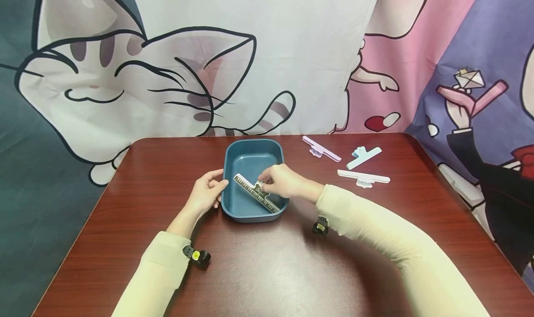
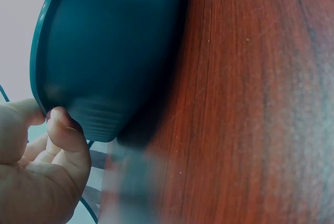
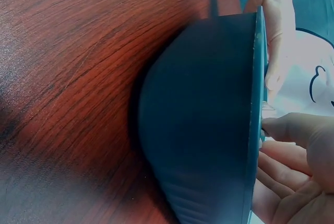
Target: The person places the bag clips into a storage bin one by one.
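Observation:
A blue plastic box (image 1: pixel 254 218) with rounded corners stands on the table. My left hand (image 1: pixel 207 189) holds it by the left side, and in the left wrist view that hand (image 2: pixel 44 166) pinches its rim. My right hand (image 1: pixel 281 181) reaches over the box's right side. Its thumb and fingers pinch the handle of a long-jawed sealing clip (image 1: pixel 252 193), which is white with a dark patterned strip and lies slantwise within the box. From the right wrist view, the box wall (image 3: pixel 203 114) hides most of that clip behind the fingertips.
Three similar clips lie to the right of the box: a purple one (image 1: pixel 321 149), a light blue one (image 1: pixel 364 157) and a white one (image 1: pixel 364 177). Behind the brown table (image 1: pixel 267 270) hangs a curtain (image 1: pixel 300 53) printed with cartoon figures.

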### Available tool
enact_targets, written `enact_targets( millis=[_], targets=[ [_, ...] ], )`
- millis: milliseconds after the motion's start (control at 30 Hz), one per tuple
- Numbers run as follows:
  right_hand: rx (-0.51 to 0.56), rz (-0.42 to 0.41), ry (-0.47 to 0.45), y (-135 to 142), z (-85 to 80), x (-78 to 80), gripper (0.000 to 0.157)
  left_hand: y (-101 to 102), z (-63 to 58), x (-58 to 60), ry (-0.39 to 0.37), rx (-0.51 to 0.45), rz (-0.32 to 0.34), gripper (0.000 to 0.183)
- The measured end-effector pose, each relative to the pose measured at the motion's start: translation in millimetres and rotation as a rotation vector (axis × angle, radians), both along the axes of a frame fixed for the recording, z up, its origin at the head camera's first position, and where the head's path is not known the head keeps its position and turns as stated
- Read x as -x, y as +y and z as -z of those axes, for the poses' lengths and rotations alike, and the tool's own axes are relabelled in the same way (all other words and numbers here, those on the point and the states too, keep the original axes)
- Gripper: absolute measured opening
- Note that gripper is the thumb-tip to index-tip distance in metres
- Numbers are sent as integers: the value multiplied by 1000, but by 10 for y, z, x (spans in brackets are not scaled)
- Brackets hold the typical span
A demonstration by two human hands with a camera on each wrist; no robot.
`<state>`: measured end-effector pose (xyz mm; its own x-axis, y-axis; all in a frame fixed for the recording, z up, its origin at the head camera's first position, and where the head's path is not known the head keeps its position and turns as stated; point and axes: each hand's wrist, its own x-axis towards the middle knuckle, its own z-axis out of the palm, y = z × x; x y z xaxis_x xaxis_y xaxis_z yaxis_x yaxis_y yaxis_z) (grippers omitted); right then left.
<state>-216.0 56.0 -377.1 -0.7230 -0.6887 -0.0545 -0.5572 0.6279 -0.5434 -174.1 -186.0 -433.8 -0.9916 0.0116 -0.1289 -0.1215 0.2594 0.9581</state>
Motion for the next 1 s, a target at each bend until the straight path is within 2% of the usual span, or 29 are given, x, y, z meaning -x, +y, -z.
enact_targets(
  millis=[367,633,733,867,1000],
  targets=[
    [-15,-10,27,-22,37,-5,28,2,-30,-2,-26,-20,2,51],
    [-14,-45,44,-74,51,-24,26,72,-279,-107,-31,-17,6,49],
    [-15,-52,43,-96,51,-45,25,95,-332,-134,-32,-7,5,49],
    [-11,-64,51,-123,57,-66,23,90,-305,-118,-33,2,4,49],
    [-13,-70,63,-137,72,-77,22,46,-166,-47,-39,-4,2,51]
  ],
)
